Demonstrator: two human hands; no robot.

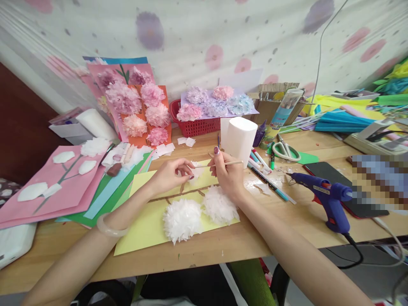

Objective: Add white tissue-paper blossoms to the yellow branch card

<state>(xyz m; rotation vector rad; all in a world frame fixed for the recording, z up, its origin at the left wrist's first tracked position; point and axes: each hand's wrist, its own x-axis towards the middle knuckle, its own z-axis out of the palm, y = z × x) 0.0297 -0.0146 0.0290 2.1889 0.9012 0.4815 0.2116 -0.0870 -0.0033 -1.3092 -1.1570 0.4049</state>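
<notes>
My right hand (228,172) grips a thin wooden stick (235,162), its tip pointing left toward my other hand. The fingers of my left hand (174,175) are pinched together at the edge of white tissue paper (196,173), beside the stick's tip. Beneath both hands lies a yellow card (140,231) with a brown branch (174,195) across it. Two fluffy white tissue flowers sit below the branch: a left flower (182,219) and a right flower (220,205), the latter close under my right wrist.
A white paper cup-like container (241,138) stands behind my right hand. To the right are pens (267,182), scissors (285,151), a blue glue gun (325,191) and a phone (338,182). Pink cards (73,182) lie left; a red basket (199,126) stands behind.
</notes>
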